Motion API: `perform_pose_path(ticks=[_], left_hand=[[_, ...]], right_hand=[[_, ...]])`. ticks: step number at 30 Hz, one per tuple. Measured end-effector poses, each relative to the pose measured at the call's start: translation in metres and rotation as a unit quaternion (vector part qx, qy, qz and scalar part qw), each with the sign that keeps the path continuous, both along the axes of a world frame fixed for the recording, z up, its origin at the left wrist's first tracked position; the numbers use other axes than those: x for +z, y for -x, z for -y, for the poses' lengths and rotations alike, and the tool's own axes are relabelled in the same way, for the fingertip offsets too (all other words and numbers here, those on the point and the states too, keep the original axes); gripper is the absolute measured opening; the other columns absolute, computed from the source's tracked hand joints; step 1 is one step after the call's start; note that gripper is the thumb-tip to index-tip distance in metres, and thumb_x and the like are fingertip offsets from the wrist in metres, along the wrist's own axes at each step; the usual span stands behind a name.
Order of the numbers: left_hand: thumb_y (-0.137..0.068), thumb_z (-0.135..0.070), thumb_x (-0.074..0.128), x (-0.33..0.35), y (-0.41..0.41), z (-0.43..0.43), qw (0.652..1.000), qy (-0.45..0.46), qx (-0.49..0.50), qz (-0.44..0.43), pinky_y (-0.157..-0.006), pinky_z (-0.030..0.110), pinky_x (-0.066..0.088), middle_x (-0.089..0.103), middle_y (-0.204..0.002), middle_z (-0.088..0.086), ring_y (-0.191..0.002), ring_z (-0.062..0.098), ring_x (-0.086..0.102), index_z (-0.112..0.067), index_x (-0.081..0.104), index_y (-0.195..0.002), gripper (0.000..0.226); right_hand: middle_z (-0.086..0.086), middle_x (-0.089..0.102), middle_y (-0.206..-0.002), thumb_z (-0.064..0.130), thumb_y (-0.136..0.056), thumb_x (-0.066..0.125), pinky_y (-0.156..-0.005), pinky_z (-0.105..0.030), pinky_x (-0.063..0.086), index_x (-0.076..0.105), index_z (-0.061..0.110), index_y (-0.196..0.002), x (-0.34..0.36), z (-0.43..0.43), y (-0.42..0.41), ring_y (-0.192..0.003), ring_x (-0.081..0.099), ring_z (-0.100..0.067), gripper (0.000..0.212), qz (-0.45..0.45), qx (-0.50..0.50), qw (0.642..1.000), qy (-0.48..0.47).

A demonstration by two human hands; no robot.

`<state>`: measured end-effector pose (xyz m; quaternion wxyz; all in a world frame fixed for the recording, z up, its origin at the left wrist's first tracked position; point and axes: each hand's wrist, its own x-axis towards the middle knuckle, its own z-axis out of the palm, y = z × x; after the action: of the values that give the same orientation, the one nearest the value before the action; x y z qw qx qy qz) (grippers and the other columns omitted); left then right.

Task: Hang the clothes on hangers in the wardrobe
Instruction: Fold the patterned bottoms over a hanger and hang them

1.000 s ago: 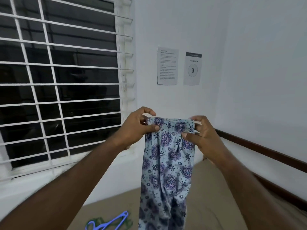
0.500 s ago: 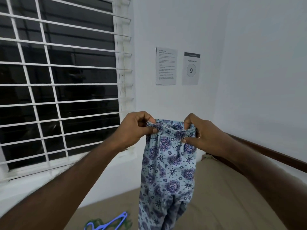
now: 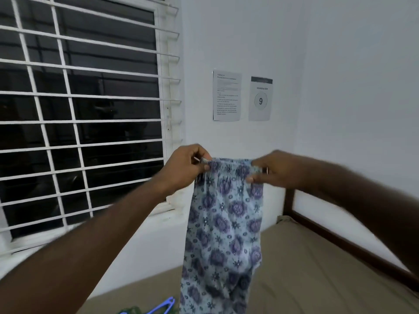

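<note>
Floral pants (image 3: 224, 223) held up mid-air by the waistband

They hang dead centre and run down to 6 o'clock. Left hand (image 3: 183, 168) pinches the waistband's 9 o'clock end, right hand (image 3: 276, 169) the 3 o'clock end, fingers curled on the elastic. Blue hanger (image 3: 158, 308) lies at 7 o'clock on the brown mattress (image 3: 317, 268); barred window (image 3: 90, 97) at 10, two paper sheets (image 3: 226, 95) around 12.

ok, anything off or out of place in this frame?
Nothing damaged or spilled. The pants hang straight, with the left hand and right hand pinching the waistband. The only oddity is a blue hanger lying loose on the bed, cut off by the bottom edge.
</note>
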<state>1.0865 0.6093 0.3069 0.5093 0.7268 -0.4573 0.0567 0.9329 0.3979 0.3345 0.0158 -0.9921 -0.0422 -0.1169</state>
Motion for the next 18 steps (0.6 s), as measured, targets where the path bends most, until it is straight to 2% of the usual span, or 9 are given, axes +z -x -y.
perform_pose_path(ticks=[2,5,7,10,12,14,16,18], left_hand=[[-0.088,0.007,0.059,0.04,-0.006,0.009,0.999,0.038,0.024,0.021,-0.057,0.024,0.046,0.058,-0.083,0.002,-0.071,0.015,0.053,-0.022,0.055,-0.084,0.029],[-0.093,0.007,0.047,0.105,-0.008,0.016,0.996,0.071,0.02,0.051,-0.043,0.023,0.03,0.049,-0.084,0.005,-0.057,0.014,0.037,-0.019,0.048,-0.099,0.026],[-0.095,0.007,0.044,0.134,-0.007,0.014,0.994,0.07,0.016,0.084,-0.042,0.024,0.027,0.049,-0.08,0.004,-0.053,0.014,0.033,-0.016,0.048,-0.106,0.025],[-0.097,0.005,0.044,0.164,-0.006,0.009,0.99,0.097,-0.002,0.104,-0.048,0.027,0.033,0.049,-0.081,0.004,-0.058,0.016,0.038,-0.017,0.048,-0.109,0.026],[-0.098,0.004,0.044,0.176,-0.004,0.006,0.988,0.11,-0.009,0.108,-0.054,0.03,0.039,0.05,-0.087,0.006,-0.067,0.018,0.043,-0.019,0.047,-0.11,0.026],[-0.099,0.0,0.047,0.182,-0.004,0.004,0.988,0.11,-0.01,0.106,-0.058,0.029,0.042,0.052,-0.094,0.008,-0.074,0.018,0.047,-0.023,0.048,-0.107,0.025],[-0.099,-0.002,0.05,0.182,-0.008,0.0,0.989,0.116,-0.023,0.087,-0.062,0.028,0.043,0.054,-0.099,0.011,-0.078,0.015,0.05,-0.027,0.05,-0.103,0.025],[-0.098,-0.003,0.053,0.179,-0.014,-0.006,0.993,0.099,-0.047,0.044,-0.063,0.029,0.044,0.055,-0.1,0.013,-0.077,0.015,0.052,-0.027,0.051,-0.104,0.025]], right_hand=[[0.005,0.056,-0.066,0.056,-0.094,0.047,-0.059,-0.019,0.039,0.048,0.027,-0.069,0.044,-0.002,-0.008,-0.06,0.053,-0.005,0.038,0.077,0.0,0.997,-0.006],[0.008,0.061,-0.063,0.044,-0.095,0.06,-0.055,-0.014,0.04,0.05,0.025,-0.069,0.104,-0.003,-0.018,-0.056,0.058,0.0,0.033,0.182,0.004,0.983,-0.005],[0.005,0.06,-0.064,0.036,-0.091,0.067,-0.056,-0.023,0.041,0.051,0.021,-0.071,0.134,-0.006,-0.02,-0.056,0.056,-0.004,0.03,0.214,0.001,0.977,0.018],[0.001,0.058,-0.063,0.02,-0.088,0.071,-0.049,-0.019,0.036,0.052,0.015,-0.07,0.165,-0.012,-0.016,-0.052,0.053,-0.004,0.026,0.278,0.011,0.96,-0.025],[0.0,0.057,-0.063,0.011,-0.087,0.069,-0.048,-0.015,0.037,0.052,0.014,-0.072,0.173,-0.018,-0.015,-0.046,0.051,0.0,0.023,0.284,0.027,0.953,-0.098],[-0.004,0.057,-0.07,0.003,-0.087,0.068,-0.052,-0.023,0.042,0.052,0.011,-0.081,0.174,-0.02,-0.015,-0.053,0.052,-0.005,0.019,0.273,0.05,0.939,-0.203],[-0.011,0.061,-0.078,-0.003,-0.087,0.068,-0.056,-0.031,0.046,0.051,0.012,-0.096,0.172,-0.022,-0.013,-0.063,0.058,-0.015,0.024,0.259,0.077,0.907,-0.324],[-0.014,0.066,-0.084,-0.006,-0.085,0.069,-0.059,-0.033,0.053,0.049,0.012,-0.113,0.168,-0.026,-0.008,-0.066,0.064,-0.018,0.039,0.228,0.09,0.869,-0.429]])
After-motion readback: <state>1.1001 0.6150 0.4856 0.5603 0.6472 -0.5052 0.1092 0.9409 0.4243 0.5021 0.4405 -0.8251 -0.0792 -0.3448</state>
